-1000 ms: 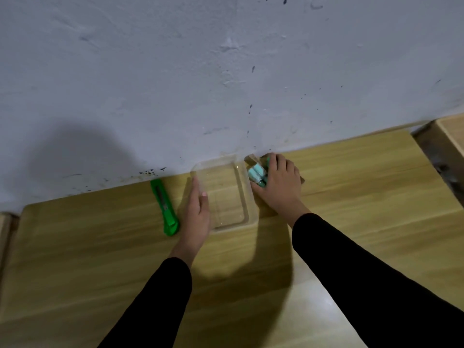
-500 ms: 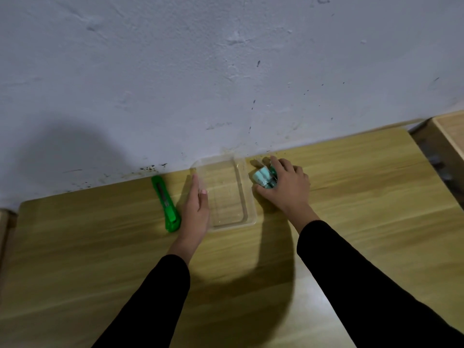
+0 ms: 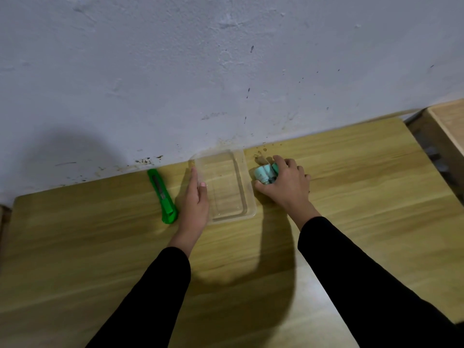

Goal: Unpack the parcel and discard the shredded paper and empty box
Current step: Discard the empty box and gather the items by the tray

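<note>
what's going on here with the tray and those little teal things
A person in black sleeves works at a wooden table against a wall. The left hand rests flat against the left side of an empty clear plastic tray. The right hand grips a cluster of small teal items just right of the tray. A green utility knife lies untouched to the left. No box or shredded paper is in view.

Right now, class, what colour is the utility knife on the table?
Bright green utility knife, head view.
</note>
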A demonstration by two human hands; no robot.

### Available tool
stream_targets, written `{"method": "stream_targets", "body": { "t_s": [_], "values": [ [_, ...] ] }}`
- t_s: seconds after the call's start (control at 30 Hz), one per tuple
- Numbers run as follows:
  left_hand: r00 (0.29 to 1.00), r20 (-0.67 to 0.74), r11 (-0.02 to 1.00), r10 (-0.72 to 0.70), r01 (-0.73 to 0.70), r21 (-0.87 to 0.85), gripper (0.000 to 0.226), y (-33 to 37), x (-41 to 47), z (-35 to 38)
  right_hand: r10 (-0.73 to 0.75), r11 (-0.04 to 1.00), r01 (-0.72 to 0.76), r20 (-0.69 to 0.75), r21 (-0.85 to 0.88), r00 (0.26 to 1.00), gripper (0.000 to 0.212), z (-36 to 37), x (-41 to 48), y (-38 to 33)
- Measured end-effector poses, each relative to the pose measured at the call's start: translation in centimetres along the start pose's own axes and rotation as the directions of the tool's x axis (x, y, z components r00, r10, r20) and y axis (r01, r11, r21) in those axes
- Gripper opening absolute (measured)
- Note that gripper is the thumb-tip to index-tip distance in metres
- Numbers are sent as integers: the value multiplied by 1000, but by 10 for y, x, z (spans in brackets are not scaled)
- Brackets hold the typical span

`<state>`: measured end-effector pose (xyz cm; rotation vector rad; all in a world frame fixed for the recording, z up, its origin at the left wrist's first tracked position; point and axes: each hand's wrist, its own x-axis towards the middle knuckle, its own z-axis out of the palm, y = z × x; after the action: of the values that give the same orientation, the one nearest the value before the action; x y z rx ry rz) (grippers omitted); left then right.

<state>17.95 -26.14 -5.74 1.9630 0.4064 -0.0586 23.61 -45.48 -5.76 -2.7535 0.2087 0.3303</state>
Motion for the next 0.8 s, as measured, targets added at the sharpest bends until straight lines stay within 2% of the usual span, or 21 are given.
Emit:
{"method": "stream_targets", "body": {
  "t_s": [0.47,0.63,0.8],
  "values": [
    [1000,-22,1000,-3,3,16,50,0,0,1,-42,996,43,-17,82,999,80,0,-6,4],
    [999,-46,1000,3,-2,19,50,-2,0,3,9,976,2,-49,218,999,81,0,-11,4],
    [998,-56,1000,8,-8,0,50,2,-1,4,-38,941,83,-141,329,989,77,-15,-11,-6]
  ]
}}
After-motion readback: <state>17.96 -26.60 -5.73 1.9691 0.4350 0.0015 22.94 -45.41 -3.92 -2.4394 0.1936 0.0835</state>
